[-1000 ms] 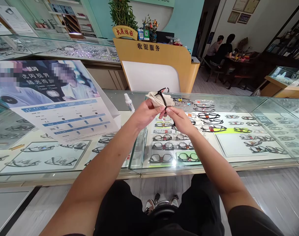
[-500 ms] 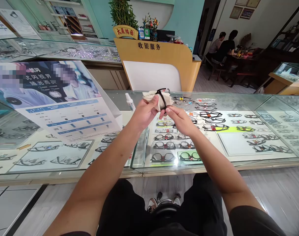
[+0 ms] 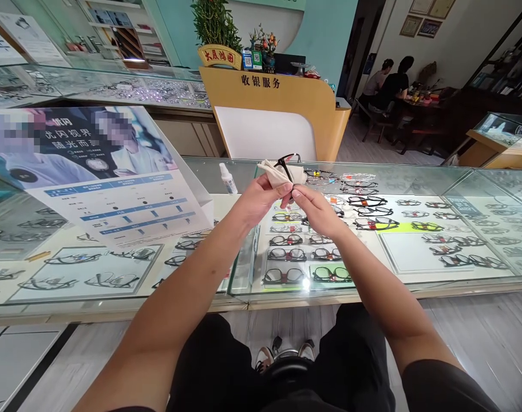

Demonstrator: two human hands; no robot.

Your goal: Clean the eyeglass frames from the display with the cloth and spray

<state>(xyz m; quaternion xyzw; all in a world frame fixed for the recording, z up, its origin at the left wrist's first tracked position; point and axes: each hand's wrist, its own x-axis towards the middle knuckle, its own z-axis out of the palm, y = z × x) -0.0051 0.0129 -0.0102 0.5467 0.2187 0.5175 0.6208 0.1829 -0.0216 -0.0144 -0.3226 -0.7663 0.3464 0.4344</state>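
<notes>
A: Left hand [image 3: 257, 200]?
B: Fingers pinching beige cloth [image 3: 270, 171] against black-framed eyeglasses [image 3: 284, 166].
A: Right hand [image 3: 316, 209]?
B: Thumb and fingers pinching the frame's near end.
A: Eyeglasses where?
B: Over glass display counter [image 3: 295, 296], right of white spray bottle [image 3: 228, 179].

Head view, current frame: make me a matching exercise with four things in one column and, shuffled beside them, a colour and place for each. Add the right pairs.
Things
1. cloth
2. spray bottle
3. handheld glasses
4. display card

Colours and places
A. black, gripped by the right hand
B. blue-banded, left of the bottle
C. beige, in the left hand
D. white, standing on the glass counter

Right pairs: 1-C, 2-D, 3-A, 4-B
</notes>
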